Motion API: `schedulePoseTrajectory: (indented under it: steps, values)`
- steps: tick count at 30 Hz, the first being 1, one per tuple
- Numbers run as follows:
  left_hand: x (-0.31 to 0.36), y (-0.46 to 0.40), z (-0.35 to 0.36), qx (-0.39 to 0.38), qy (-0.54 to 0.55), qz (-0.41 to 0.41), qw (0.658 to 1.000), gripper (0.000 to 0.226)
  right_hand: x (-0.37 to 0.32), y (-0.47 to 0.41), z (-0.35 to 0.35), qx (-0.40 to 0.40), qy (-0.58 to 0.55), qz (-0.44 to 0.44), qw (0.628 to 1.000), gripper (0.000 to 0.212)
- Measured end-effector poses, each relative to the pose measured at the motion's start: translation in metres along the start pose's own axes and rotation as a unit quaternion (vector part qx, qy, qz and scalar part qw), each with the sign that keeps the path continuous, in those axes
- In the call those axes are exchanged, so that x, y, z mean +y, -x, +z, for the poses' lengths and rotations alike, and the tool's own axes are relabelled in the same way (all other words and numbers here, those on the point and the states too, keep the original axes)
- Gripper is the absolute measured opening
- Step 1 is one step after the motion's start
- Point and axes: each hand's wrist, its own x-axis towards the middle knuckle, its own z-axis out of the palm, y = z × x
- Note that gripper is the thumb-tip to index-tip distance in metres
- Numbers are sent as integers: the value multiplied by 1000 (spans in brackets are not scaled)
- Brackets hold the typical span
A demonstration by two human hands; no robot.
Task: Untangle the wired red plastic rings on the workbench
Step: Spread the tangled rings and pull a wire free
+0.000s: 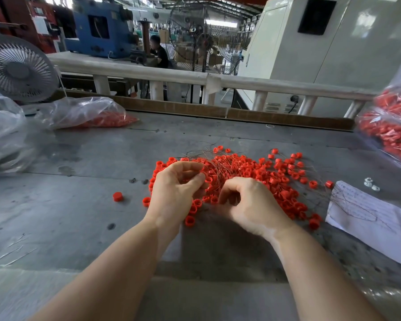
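Note:
A tangled heap of red plastic rings (264,174) threaded on thin wires lies in the middle of the grey workbench (79,216). My left hand (176,191) is at the heap's left side, thumb and fingers pinching a red ring with wires running off it. My right hand (248,202) sits just to the right, fingers curled over the rings at the heap's near edge; whatever it pinches is hidden under the fingers. One loose red ring (117,196) lies apart on the left.
A clear bag of red rings (90,117) lies at the back left, another full bag (394,133) at the right edge. A written paper sheet (368,218) and small white parts (370,184) lie right of the heap. A desk fan (19,68) stands at the far left.

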Motion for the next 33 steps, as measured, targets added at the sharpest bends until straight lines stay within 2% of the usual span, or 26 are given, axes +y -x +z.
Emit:
schedulePoseTrajectory:
  steps: [2,5,10,21,24,28,31,33]
  values:
    - [0,0,-1,-4,-3,1,1000,18,-1,0,0,-51,43,-3,998,31]
    - [0,0,-1,-8,-6,3,1000,17,2,-1,-1,-64,110,2,992,21]
    - [-1,1,-1,-9,-6,4,1000,18,11,-1,1,-28,184,9,983,9]
    - [-3,0,-2,-3,-5,1,1000,17,17,-5,13,45,294,27,954,13]
    - [-4,0,-2,0,-4,3,1000,19,18,-7,10,89,284,35,954,14]
    - [-5,-1,-2,0,-6,4,1000,20,15,-7,7,151,192,10,970,4]
    - [-5,-1,-1,2,-5,4,1000,21,14,-6,4,199,113,20,973,8]
    - [-5,-1,-2,1,-3,3,1000,21,16,-7,3,201,95,34,974,17]
